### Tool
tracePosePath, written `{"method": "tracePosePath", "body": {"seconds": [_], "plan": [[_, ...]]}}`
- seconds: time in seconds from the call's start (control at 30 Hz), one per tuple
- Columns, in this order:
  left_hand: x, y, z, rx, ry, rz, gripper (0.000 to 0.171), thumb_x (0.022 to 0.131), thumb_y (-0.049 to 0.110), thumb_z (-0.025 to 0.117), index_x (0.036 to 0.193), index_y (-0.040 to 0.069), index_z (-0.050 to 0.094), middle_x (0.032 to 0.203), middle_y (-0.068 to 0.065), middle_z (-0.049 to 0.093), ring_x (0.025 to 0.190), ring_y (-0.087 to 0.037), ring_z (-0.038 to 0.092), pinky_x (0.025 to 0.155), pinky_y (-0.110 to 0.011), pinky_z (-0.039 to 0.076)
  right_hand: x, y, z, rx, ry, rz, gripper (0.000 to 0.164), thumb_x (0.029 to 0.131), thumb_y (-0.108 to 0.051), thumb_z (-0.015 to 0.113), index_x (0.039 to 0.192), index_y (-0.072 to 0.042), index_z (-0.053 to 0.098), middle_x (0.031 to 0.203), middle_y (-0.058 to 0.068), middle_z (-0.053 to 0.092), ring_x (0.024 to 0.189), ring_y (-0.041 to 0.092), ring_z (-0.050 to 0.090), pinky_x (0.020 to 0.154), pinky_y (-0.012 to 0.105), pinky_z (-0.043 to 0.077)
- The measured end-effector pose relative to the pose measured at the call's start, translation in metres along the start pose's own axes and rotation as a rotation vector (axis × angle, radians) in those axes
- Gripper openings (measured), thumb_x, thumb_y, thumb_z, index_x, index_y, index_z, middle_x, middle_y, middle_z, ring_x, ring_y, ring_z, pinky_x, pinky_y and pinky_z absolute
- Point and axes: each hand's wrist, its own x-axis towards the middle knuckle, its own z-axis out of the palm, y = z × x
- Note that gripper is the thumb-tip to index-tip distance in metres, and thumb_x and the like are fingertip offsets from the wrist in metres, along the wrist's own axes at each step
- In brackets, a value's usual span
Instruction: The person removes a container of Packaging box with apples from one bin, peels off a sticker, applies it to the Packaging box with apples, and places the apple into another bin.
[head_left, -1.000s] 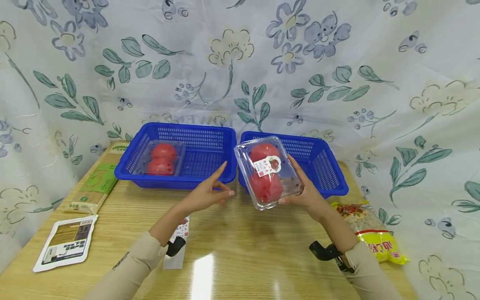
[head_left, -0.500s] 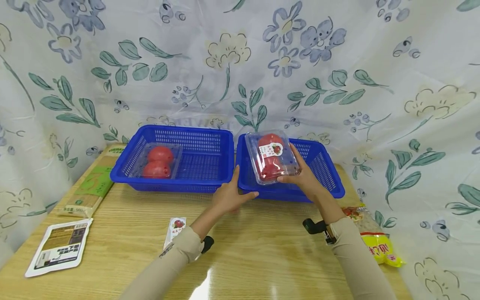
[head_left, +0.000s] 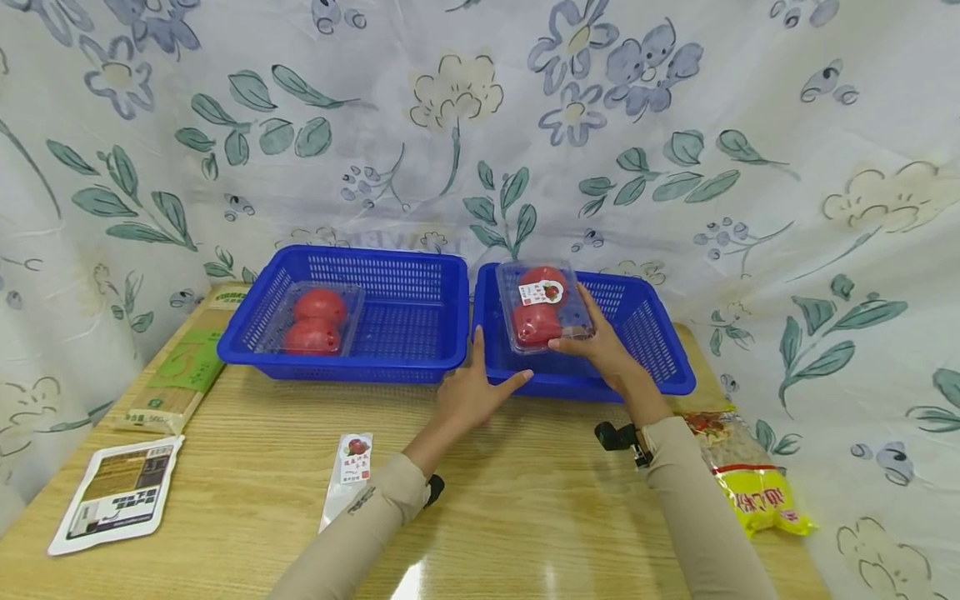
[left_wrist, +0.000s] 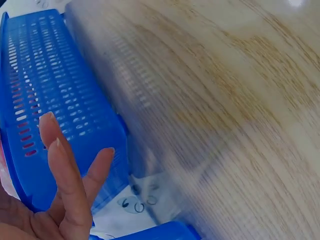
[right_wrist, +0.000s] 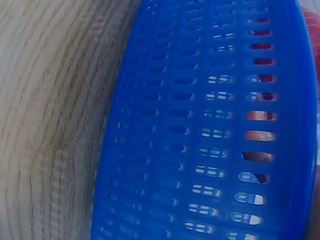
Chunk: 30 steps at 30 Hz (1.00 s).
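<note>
My right hand (head_left: 611,354) grips the right edge of a clear plastic box (head_left: 542,302) holding two round red fruits, with a white fruit label on its lid. The box is inside or just over the left part of the right blue basket (head_left: 656,346); whether it touches the bottom I cannot tell. My left hand (head_left: 467,396) is by that basket's near left corner, fingers extended, holding nothing. In the left wrist view its fingers (left_wrist: 70,185) show before a blue basket wall (left_wrist: 70,100). The right wrist view is mostly filled by the perforated basket side (right_wrist: 195,150).
The left blue basket (head_left: 405,367) holds a similar box of red fruit (head_left: 318,321). A noodle pack (head_left: 180,362) and a white pouch (head_left: 120,496) lie left. A label strip (head_left: 351,462) lies front centre. A yellow bag (head_left: 757,492) lies right.
The right hand has lowered the fruit box away from me, toward the right basket. The left hand has moved right, from before the left basket to the corner of the right one.
</note>
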Motion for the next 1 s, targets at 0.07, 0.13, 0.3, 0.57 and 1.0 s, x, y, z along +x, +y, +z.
{"method": "tracePosePath", "body": {"seconds": [0.07, 0.13, 0.3, 0.57, 1.0], "plan": [[0.0, 0.0, 0.001, 0.008, 0.006, -0.004, 0.117, 0.078, 0.088, 0.047, 0.161, 0.024, -0.004, 0.102, -0.021, 0.073, 0.087, -0.04, 0.069, 0.084, -0.055, 0.052, 0.002, 0.0, 0.0, 0.002, -0.003, 0.012, 0.107, 0.088, -0.01, 0.074, 0.157, -0.045, 0.0, 0.149, 0.023, 0.041, 0.118, 0.03, 0.059, 0.107, 0.056, 0.04], [0.0, 0.001, 0.002, 0.027, 0.022, -0.007, 0.117, 0.077, 0.088, 0.047, 0.161, 0.023, -0.002, 0.118, -0.024, 0.068, 0.094, -0.042, 0.068, 0.082, -0.054, 0.053, 0.004, 0.0, 0.001, 0.019, -0.008, 0.03, 0.108, 0.088, -0.008, 0.074, 0.158, -0.045, 0.001, 0.14, 0.028, 0.05, 0.112, 0.025, 0.062, 0.105, 0.056, 0.042], [0.0, 0.003, 0.004, 0.047, 0.021, -0.012, 0.119, 0.076, 0.089, 0.046, 0.161, 0.022, -0.001, 0.111, -0.022, 0.07, 0.092, -0.041, 0.068, 0.076, -0.05, 0.053, 0.008, 0.001, 0.002, 0.049, -0.034, 0.096, 0.11, 0.086, -0.005, 0.074, 0.158, -0.044, 0.001, 0.138, 0.03, 0.047, 0.114, 0.028, 0.06, 0.098, 0.054, 0.049], [0.001, 0.003, 0.005, 0.074, 0.024, -0.007, 0.118, 0.077, 0.089, 0.045, 0.161, 0.021, -0.001, 0.107, -0.019, 0.071, 0.09, -0.04, 0.067, 0.07, -0.045, 0.052, 0.017, 0.007, 0.004, 0.027, -0.113, 0.143, 0.108, 0.089, -0.001, 0.07, 0.159, -0.037, -0.005, 0.148, 0.031, 0.033, 0.123, 0.044, 0.052, 0.092, 0.052, 0.054], [0.003, 0.0, 0.003, 0.093, 0.02, 0.029, 0.117, 0.079, 0.087, 0.045, 0.161, 0.017, 0.0, 0.095, -0.017, 0.072, 0.1, -0.042, 0.067, 0.079, -0.051, 0.053, 0.023, 0.012, 0.011, -0.073, -0.113, 0.245, 0.113, 0.087, -0.016, 0.076, 0.158, -0.039, -0.008, 0.163, 0.021, 0.009, 0.135, 0.048, 0.043, 0.097, 0.053, 0.05]]}}
